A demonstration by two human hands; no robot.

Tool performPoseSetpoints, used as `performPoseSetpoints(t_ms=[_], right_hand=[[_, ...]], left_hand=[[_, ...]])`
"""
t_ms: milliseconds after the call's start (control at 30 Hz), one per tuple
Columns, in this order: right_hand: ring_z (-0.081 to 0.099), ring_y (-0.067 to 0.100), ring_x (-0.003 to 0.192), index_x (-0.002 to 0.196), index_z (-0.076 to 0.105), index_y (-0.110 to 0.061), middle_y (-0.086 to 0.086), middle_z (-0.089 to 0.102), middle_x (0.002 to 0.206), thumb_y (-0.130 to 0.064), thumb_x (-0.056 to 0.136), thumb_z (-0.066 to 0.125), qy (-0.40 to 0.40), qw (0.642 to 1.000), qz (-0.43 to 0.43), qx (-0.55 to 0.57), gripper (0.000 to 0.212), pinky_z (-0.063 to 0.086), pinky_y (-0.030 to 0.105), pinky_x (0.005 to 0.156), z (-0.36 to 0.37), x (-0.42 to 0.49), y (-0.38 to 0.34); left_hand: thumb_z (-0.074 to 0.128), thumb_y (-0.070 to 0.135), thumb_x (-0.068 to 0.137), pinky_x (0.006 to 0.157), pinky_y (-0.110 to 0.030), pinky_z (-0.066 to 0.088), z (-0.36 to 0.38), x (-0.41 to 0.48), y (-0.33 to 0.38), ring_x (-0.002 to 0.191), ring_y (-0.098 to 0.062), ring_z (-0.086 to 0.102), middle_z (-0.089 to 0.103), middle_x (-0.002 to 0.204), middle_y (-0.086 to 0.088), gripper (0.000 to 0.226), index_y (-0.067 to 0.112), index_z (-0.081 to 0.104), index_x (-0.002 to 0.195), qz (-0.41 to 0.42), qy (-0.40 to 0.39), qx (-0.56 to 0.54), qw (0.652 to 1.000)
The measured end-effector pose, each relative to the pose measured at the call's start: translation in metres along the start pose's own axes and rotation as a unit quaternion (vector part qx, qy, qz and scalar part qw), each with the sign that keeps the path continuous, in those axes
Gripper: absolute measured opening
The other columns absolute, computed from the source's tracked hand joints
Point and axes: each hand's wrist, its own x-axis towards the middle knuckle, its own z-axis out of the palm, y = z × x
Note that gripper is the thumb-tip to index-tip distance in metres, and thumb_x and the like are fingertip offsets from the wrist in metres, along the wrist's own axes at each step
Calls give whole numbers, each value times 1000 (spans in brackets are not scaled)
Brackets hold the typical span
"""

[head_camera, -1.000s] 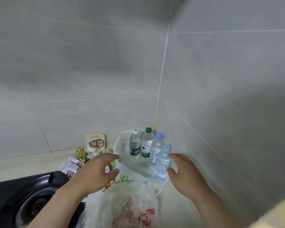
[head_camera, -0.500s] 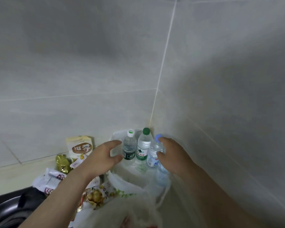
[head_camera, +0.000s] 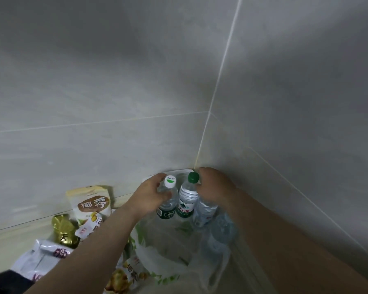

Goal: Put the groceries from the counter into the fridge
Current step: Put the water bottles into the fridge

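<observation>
A green-capped bottle [head_camera: 186,201] stands upright in the corner where the tiled wall [head_camera: 115,92] turns, and everything else sits around it.

Touching it on the left is a white-capped bottle [head_camera: 167,205]. The left hand [head_camera: 150,195] grips this one by the neck, with its fingers [head_camera: 154,181] curled behind it and the thumb pressed across the front of the shoulder.

Just right of the green-capped bottle stands a clear bottle [head_camera: 204,212]. The right hand [head_camera: 216,187] is clamped down over its top. The fingers [head_camera: 206,172] are bent round it and the cap is hidden under the palm.

Nearer the camera than the green-capped bottle, and to the right, is a fourth bottle [head_camera: 220,234], blurred and half under the right forearm.

All four bottles stand on a crumpled white plastic bag [head_camera: 170,259] spread on the counter [head_camera: 11,237].

Well left of the green-capped bottle, a cream pouch [head_camera: 91,201] with brown lettering leans against the wall. A gold packet [head_camera: 63,230] is in front of that pouch, and a white packet [head_camera: 42,258] lies nearer still.

A chestnut packet [head_camera: 123,279] lies below the left forearm, near and left of the green-capped bottle.
</observation>
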Motion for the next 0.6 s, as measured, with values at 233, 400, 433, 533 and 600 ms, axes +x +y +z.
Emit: performPoseSetpoints(t_ms=[233,400,433,533,600], right_hand=[[58,18,81,93,59,-22,-5,62,89,-46,82,69,-4,1000,-11,12,28,48,32,72,11,15,6],[59,21,79,91,63,-14,2,64,87,-37,81,73,6,999,-30,30,27,49,34,72,11,19,2],[60,22,79,90,64,-14,3,64,86,-36,80,74,8,999,-35,32,26,49,34,72,12,19,1],[61,21,80,90,67,-15,2,67,86,-33,78,76,23,997,-50,53,23,52,36,75,12,16,-1],[61,20,81,94,67,-15,2,68,89,-30,79,76,43,995,-54,76,23,51,33,75,7,10,-4]], left_hand=[[75,24,82,75,-15,47,10,12,-10,90,1,63,70,91,17,21,36,67,96,39,26,-12,999],[73,17,84,69,-13,45,11,14,-12,79,2,60,68,80,19,20,36,66,85,45,39,-53,997],[72,16,84,72,-18,46,11,14,-11,82,-3,61,69,83,15,20,35,66,86,44,40,-54,997],[70,13,86,75,-26,48,9,12,-8,86,-11,63,70,88,7,22,34,64,84,41,50,-58,996],[68,12,86,74,-25,47,6,5,-5,84,-7,63,71,90,7,23,34,64,85,43,63,-62,995]])
